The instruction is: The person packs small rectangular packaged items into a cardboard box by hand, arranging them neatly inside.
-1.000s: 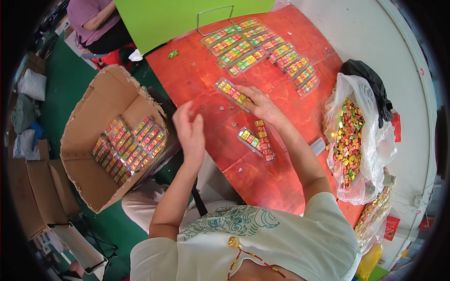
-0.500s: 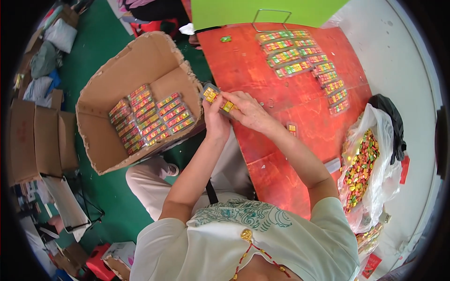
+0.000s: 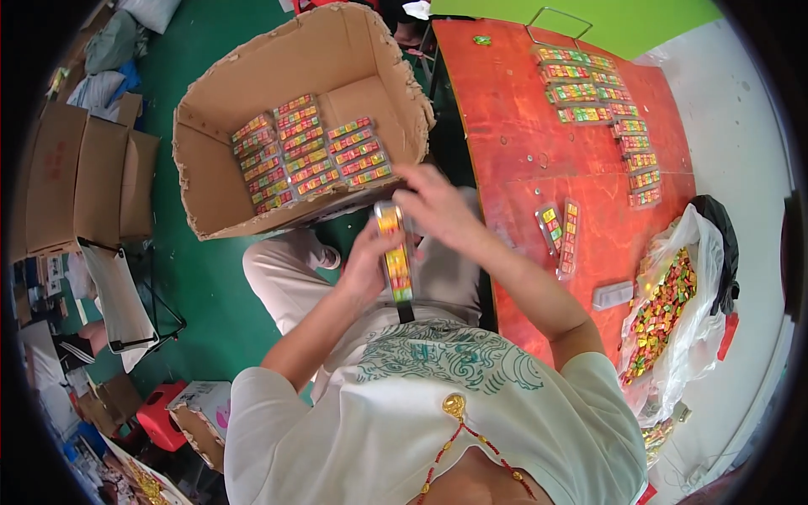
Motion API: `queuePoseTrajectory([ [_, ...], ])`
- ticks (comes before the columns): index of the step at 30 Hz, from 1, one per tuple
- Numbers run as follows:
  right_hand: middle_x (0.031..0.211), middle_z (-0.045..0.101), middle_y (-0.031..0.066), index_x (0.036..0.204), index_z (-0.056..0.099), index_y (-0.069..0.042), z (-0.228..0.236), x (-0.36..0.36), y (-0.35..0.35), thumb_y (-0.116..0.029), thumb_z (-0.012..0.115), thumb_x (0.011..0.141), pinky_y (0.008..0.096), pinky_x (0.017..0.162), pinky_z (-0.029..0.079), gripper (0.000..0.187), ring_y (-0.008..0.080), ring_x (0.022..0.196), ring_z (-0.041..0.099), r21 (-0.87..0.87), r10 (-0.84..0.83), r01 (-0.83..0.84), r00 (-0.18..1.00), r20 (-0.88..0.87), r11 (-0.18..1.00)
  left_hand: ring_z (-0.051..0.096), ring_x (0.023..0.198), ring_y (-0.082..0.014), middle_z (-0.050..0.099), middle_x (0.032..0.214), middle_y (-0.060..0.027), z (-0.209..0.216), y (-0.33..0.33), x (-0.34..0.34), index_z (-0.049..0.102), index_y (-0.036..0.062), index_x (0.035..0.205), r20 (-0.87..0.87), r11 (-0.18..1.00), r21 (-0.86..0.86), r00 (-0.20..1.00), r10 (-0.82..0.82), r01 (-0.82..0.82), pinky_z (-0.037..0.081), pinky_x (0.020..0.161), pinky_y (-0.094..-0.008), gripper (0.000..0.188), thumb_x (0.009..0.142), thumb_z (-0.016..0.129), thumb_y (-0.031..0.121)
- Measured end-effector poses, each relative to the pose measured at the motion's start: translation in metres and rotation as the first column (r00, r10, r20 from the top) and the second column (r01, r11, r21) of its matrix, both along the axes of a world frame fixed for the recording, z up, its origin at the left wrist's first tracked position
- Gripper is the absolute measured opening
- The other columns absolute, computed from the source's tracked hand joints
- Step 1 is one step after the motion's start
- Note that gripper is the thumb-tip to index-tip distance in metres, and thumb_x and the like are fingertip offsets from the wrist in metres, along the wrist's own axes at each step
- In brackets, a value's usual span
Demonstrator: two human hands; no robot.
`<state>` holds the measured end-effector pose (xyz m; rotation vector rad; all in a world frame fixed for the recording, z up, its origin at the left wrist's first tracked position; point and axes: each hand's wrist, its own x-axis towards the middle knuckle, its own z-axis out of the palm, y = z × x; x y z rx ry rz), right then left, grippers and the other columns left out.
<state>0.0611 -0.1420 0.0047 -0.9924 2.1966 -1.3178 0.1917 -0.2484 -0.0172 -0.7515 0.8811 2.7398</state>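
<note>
My left hand [image 3: 365,263] is closed around a long clear plastic tray [image 3: 396,257] filled with a row of small yellow, red and green wrapped pieces. It holds the tray over my lap, lengthwise toward my body. My right hand [image 3: 438,206] hovers just past the tray's far end, fingers apart and slightly blurred; it seems to hold nothing. Beyond my hands, a large torn-edged cardboard box [image 3: 244,80] contains several stacks of similar filled trays [image 3: 299,143]. Two more trays lie on the red table to the right, one shorter [image 3: 550,227] and one longer [image 3: 569,240].
Rows of filled trays [image 3: 581,88] lie across the far part of the red table [image 3: 505,109]. An open clear bag [image 3: 703,244] of loose wrapped pieces stands at the table's right, beside a pale stack [image 3: 613,295]. Brown cartons [image 3: 80,181] and a folding chair [image 3: 122,299] are at left.
The tray has come back toward my lap and turned lengthwise in my left hand. My right hand has let go of it. The whole view has shifted, uncovering two trays on the table.
</note>
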Motion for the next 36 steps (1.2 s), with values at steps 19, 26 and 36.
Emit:
queuePoseTrajectory([
  [19,0.11,0.055,0.0175,0.13,0.043,0.0,0.02,0.031,-0.071,-0.021,0.055,0.088,0.0352,0.082,0.046,0.048,0.0267,0.094,0.058,-0.095,0.147,-0.126,0.951,0.272,0.987,0.055,0.097,-0.015,0.056,0.104,-0.0038,0.037,-0.064,-0.017,0.048,0.0063,0.118,-0.225,0.803,-0.034,0.787,0.574,-0.596,0.043,0.086,-0.0303,0.036,0.084,0.057,0.01],
  [26,0.085,0.064,0.0108,0.107,0.059,-0.002,-0.039,-0.107,-0.203,-0.012,0.059,0.082,0.0332,0.065,0.05,0.028,0.0168,0.075,0.062,0.016,0.122,-0.144,0.888,0.443,0.989,0.057,0.09,-0.0199,0.057,0.093,-0.0058,-0.029,-0.18,-0.149,0.05,0.009,0.104,-0.209,0.765,-0.027,0.752,0.625,-0.643,0.047,0.082,-0.0382,0.021,0.084,0.057,0.009],
  [36,0.091,0.065,0.0041,0.107,0.062,-0.004,-0.163,-0.242,-0.297,-0.009,0.068,0.077,0.0304,0.068,0.05,0.031,0.0137,0.076,0.062,0.055,0.079,-0.207,0.586,0.806,0.977,0.055,0.095,-0.0237,0.058,0.096,-0.0075,-0.152,-0.284,-0.254,0.051,0.0087,0.104,0.012,0.847,-0.033,0.848,0.53,-0.53,0.044,0.085,-0.0426,0.019,0.086,0.054,0.016],
])
